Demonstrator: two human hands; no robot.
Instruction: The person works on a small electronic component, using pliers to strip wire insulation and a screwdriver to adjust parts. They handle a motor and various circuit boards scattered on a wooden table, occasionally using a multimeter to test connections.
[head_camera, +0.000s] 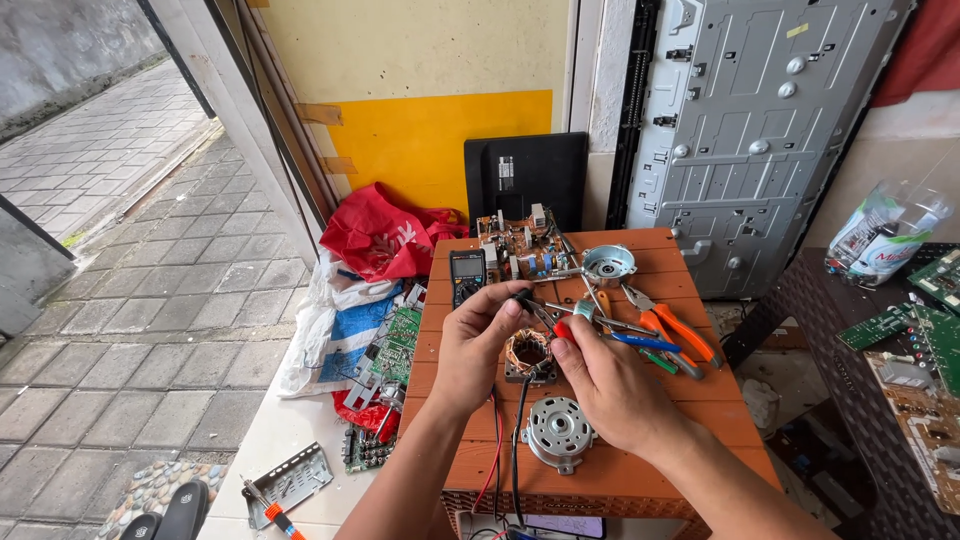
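Orange wood: the slatted orange table (690, 440) carries everything; nearest the viewer on it lies a round silver motor end cap (558, 432), untouched, just below the hands.
Leads: a red lead and a black lead (518, 440) run up from the near edge toward the hands.
Left hand (472, 345): fingers curled, thumb and forefinger pinching a black probe tip (523, 296) above the winding.
Right hand (600, 375): fingers closed on a red probe (558, 327), its tip slanting up-left toward the other probe.
Motor stator (527, 355): copper coil in a dark square core, resting on the table between the two hands, directly under both fingertips; bore facing upward; both hands about equally near.
Beyond: orange-handled pliers (680, 330), a black multimeter (467, 275), a circuit board (520, 250), a second round motor part (608, 265).
Far: red bag (380, 235), grey metal panel (750, 130).
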